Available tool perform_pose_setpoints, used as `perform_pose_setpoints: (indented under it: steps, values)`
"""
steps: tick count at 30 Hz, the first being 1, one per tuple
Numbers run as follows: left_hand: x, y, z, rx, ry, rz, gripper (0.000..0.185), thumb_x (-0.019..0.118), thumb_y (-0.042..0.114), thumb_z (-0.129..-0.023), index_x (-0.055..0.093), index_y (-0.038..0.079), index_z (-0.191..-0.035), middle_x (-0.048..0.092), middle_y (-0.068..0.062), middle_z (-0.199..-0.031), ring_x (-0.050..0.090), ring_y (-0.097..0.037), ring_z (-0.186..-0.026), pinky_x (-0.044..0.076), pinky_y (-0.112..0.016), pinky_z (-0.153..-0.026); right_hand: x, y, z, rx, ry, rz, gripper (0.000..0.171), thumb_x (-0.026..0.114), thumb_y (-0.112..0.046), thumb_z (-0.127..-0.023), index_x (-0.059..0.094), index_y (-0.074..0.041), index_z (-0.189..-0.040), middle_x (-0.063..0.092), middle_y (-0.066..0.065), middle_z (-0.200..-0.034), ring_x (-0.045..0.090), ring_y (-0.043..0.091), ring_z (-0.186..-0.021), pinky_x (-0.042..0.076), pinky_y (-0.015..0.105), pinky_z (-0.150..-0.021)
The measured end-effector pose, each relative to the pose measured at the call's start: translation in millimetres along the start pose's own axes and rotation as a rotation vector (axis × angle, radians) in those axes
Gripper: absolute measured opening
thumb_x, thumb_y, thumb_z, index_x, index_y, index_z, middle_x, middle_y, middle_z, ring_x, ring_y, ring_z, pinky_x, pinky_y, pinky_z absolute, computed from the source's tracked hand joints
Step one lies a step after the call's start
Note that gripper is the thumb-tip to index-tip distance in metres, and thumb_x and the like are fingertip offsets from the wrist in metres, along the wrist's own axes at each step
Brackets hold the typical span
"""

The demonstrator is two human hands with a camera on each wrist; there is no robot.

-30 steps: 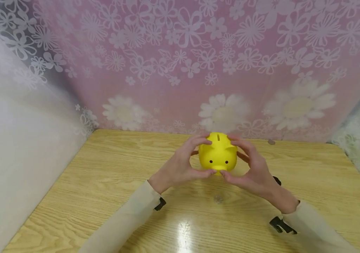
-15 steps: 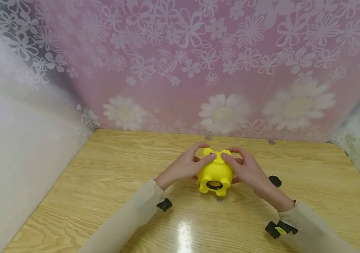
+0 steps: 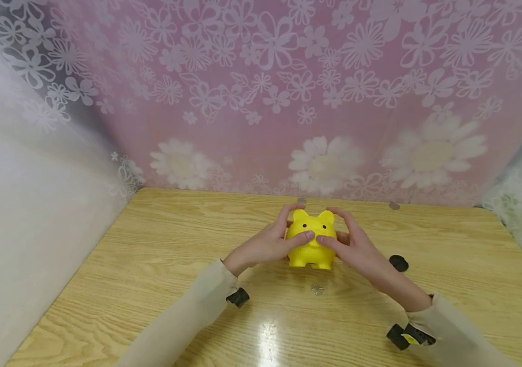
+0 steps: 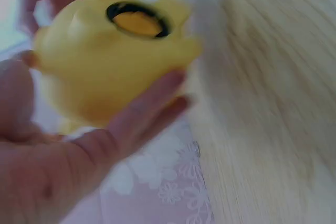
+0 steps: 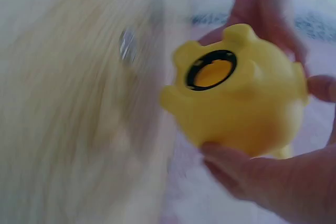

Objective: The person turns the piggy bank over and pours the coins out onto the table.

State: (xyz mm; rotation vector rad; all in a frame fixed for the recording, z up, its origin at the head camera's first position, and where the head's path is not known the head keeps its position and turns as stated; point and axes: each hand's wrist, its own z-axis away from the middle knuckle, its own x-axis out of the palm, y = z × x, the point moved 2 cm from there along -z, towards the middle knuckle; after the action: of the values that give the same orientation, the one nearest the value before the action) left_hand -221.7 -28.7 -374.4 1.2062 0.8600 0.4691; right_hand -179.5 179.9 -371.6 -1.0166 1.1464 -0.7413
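1. A wooden table (image 3: 151, 265) with a pale, light-oak grain carries everything; the grain runs mostly left to right in the head view.
2. Its far edge meets a pink flowered backdrop, and its left edge runs along a whitish flowered sheet.
3. A bright patch of glare sits on the near middle of the top.
4. A small round coin (image 3: 317, 289) lies flat on the wood, just beyond that glare.
5. A second small coin (image 3: 394, 206) lies at the far edge, right of centre, close to the backdrop.
6. Another small round piece (image 3: 302, 201) shows at the far edge near the centre; it is too small to tell what it is.
7. In the right wrist view the coin (image 5: 126, 45) appears blurred on the wood.
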Motion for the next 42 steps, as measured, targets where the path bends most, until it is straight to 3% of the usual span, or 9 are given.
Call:
perform_pose_setpoints:
  steps: [3,9,12,14,21,24,28,34,42]
  values:
    - [-0.2,5.1,1.8,0.308,0.102,-0.149,0.073,0.072,0.032,-0.097,0.025,0.032,-0.152,0.031,-0.013,-0.162,0.057,-0.028,-0.133,0.059,-0.038,-0.097,-4.1,-3.0,3.1,-0.350,0.102,0.139,0.079,0.070,-0.026,-0.099,0.020,-0.022,-0.160,0.037,0.024,-0.161,0.041,0.043,-0.147,0.046,0.052,-0.112]
    - [-7.8,23.5,12.7,1.055,0.371,-0.711,0.078,0.089,0.023,-0.079,0.033,0.021,-0.133,0.019,-0.028,-0.158,0.036,-0.048,-0.147,0.047,-0.045,-0.116,-8.8,-16.4,7.2,-1.246,0.383,0.530,0.059,0.062,-0.035,-0.102,0.037,-0.006,-0.147,0.034,0.031,-0.160,0.044,0.036,-0.148,0.039,0.028,-0.120]
    - [-9.8,27.9,17.7,1.216,0.385,-0.789,0.078,0.089,0.024,-0.078,0.035,0.024,-0.136,0.016,-0.023,-0.162,0.031,-0.055,-0.148,0.042,-0.047,-0.119,-8.2,-21.9,9.1,-1.468,0.537,0.659,0.054,0.060,-0.029,-0.104,0.037,-0.016,-0.151,0.039,0.029,-0.155,0.051,0.039,-0.140,0.040,0.029,-0.119]
    - [-10.2,27.3,18.6,1.231,0.402,-0.831,0.077,0.087,0.026,-0.080,0.035,0.025,-0.137,0.016,-0.022,-0.163,0.031,-0.056,-0.148,0.041,-0.047,-0.120,-7.5,-21.0,8.6,-1.488,0.554,0.682,0.054,0.060,-0.029,-0.104,0.037,-0.018,-0.151,0.039,0.029,-0.154,0.051,0.041,-0.139,0.040,0.031,-0.119]
    - [-9.4,10.1,8.2,0.978,0.367,-0.763,0.080,0.090,0.027,-0.078,0.031,0.016,-0.132,0.025,-0.028,-0.157,0.041,-0.040,-0.145,0.048,-0.038,-0.114,-8.1,-0.5,-0.9,-1.219,0.279,0.515,0.059,0.062,-0.034,-0.102,0.043,0.009,-0.138,0.034,0.041,-0.151,0.036,0.030,-0.152,0.038,0.025,-0.119]
    - [-7.6,8.2,5.7,0.738,0.270,-0.537,0.079,0.086,0.026,-0.083,0.033,0.016,-0.140,0.029,-0.020,-0.160,0.046,-0.034,-0.143,0.054,-0.035,-0.107,-9.9,4.2,-1.2,-1.002,0.248,0.461,0.072,0.066,-0.036,-0.099,0.037,0.007,-0.149,0.039,0.033,-0.154,0.047,0.029,-0.144,0.045,0.019,-0.112]
    - [-5.0,11.2,3.4,0.337,0.192,-0.208,0.069,0.073,0.037,-0.095,0.030,0.032,-0.149,0.043,-0.012,-0.153,0.067,-0.024,-0.117,0.063,-0.031,-0.082,-11.6,-2.7,-1.0,-0.533,0.197,0.360,0.076,0.067,-0.029,-0.100,0.025,-0.020,-0.163,0.049,0.022,-0.151,0.065,0.032,-0.116,0.060,0.022,-0.086]
    - [-1.9,10.8,-0.5,-0.053,0.125,0.009,0.065,0.061,0.061,-0.097,0.030,0.036,-0.149,0.065,-0.019,-0.125,0.076,-0.023,-0.079,0.064,-0.054,-0.065,-14.2,-13.3,-1.6,-0.047,0.026,0.170,0.071,0.053,-0.048,-0.105,0.020,-0.025,-0.164,0.052,0.029,-0.144,0.070,0.029,-0.102,0.064,0.039,-0.074]
    - [-0.5,2.8,-5.0,-0.203,0.046,0.073,0.070,0.058,0.067,-0.094,0.033,0.027,-0.147,0.069,-0.014,-0.106,0.076,-0.031,-0.074,0.063,-0.058,-0.069,-14.1,-8.4,-1.7,0.161,-0.119,-0.012,0.079,0.048,-0.054,-0.105,0.011,-0.018,-0.164,0.047,0.032,-0.145,0.072,0.027,-0.090,0.064,0.048,-0.080]
